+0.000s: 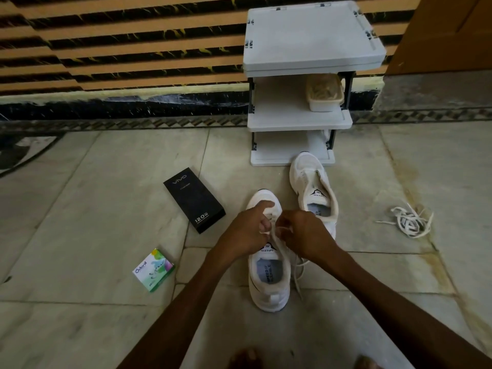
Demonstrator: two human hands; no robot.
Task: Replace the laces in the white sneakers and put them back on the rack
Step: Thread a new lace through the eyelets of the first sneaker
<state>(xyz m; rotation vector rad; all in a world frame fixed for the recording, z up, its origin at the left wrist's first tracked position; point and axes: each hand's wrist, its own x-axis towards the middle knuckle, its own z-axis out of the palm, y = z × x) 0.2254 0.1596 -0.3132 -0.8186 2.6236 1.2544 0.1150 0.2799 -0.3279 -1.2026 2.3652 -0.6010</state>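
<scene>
near shoe (267,284) is seen on the floor (80,209), toe pointed at the rack (300,121), heel toward the person. both hands are held close together over its eyelets, knuckles almost touching. the left hand (246,230) is curled on the lace (297,278) at the shoe's left side, and the right hand (303,233) is pinched on the same lace at the right. a free end is trailed down the shoe's right flank onto the tiles. the far shoe (314,187) is stood just beside it, further up and right, tongue flopped open, toe right at the rack's bottom shelf. a tangle of loose laces (410,222) is left well off to the right. a tub (323,93) is parked on the rack's middle shelf. a black box (194,199) is laid left of the shoes, and a green box (154,270) nearer and further left.
</scene>
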